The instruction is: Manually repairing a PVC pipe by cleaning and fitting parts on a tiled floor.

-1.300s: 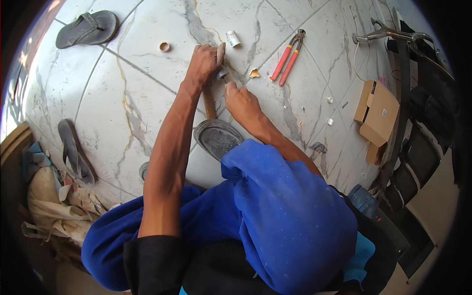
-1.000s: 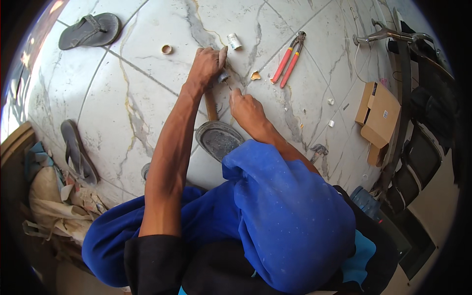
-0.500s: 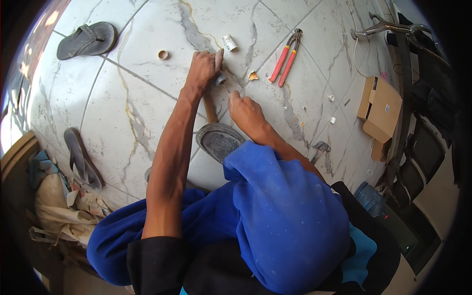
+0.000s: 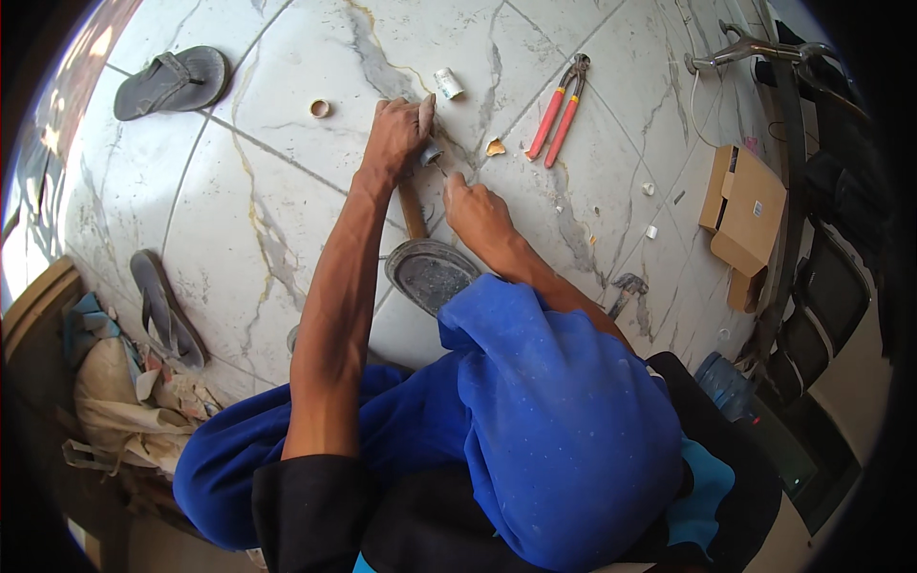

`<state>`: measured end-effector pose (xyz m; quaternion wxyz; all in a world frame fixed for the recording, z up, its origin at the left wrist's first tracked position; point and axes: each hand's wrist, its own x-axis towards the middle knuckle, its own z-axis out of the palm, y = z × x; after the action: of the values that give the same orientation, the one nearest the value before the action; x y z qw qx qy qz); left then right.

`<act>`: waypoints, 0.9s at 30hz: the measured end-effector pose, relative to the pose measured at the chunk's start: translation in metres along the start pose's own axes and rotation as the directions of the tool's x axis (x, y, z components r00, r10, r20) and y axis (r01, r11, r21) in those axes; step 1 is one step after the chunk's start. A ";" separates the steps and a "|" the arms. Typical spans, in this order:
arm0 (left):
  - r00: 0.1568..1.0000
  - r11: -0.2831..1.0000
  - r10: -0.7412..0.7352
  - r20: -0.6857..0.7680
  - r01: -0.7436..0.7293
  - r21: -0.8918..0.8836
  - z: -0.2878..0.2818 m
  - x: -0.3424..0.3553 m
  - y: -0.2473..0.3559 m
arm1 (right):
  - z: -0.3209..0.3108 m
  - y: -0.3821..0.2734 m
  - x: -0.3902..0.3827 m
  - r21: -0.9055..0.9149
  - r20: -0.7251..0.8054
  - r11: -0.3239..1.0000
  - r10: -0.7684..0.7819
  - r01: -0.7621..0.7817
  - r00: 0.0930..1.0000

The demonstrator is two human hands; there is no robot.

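On my far left I see one grey flip-flop, and a second flip-flop lies nearer. At near left there is a crumpled beige heap. On my right are a cardboard box, black chairs and, nearer, a bluish plastic bottle.

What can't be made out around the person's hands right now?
Head view: grey piece, partly covered by the left hand.
Head view: thin tool, its grip inside the right hand; its tip too small to tell.
Head view: wooden bar, far end behind the left hand.
Head view: dark oval piece, near end behind the blue trouser leg.
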<state>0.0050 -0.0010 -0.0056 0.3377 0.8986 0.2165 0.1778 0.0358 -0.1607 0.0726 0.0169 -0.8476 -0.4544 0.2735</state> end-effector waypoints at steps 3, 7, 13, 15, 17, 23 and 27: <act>1.000 1.000 -0.012 0.018 0.012 -0.012 0.002 -0.005 0.001 | 0.001 -0.001 0.000 0.002 0.001 1.000 0.013 -0.013 1.000; 0.997 0.999 -0.011 0.081 0.013 -0.035 -0.012 -0.002 0.003 | 0.005 -0.001 0.005 0.018 -0.017 1.000 0.005 -0.005 1.000; 1.000 0.999 -0.014 0.012 0.015 -0.043 0.001 -0.003 -0.001 | 0.009 -0.001 0.009 -0.002 -0.021 1.000 -0.002 0.002 1.000; 1.000 1.000 0.000 -0.021 0.000 -0.013 0.001 -0.003 0.004 | 0.011 0.001 0.005 -0.005 -0.055 0.999 -0.034 0.034 0.998; 0.998 1.000 -0.021 -0.054 0.020 -0.017 0.001 -0.003 -0.005 | 0.016 0.001 -0.006 -0.056 0.013 0.997 0.054 -0.053 0.998; 0.991 0.994 0.024 0.129 -0.038 0.106 -0.009 -0.006 -0.004 | 0.007 -0.006 0.000 -0.011 -0.046 1.000 -0.009 0.008 0.999; 1.000 1.000 0.013 0.022 -0.013 0.000 0.001 -0.003 0.000 | 0.009 -0.004 0.023 0.004 -0.063 1.000 -0.027 0.027 0.998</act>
<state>0.0027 -0.0030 -0.0070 0.3387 0.9019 0.2070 0.1702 0.0383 -0.1420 0.0558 0.0371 -0.8495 -0.4643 0.2477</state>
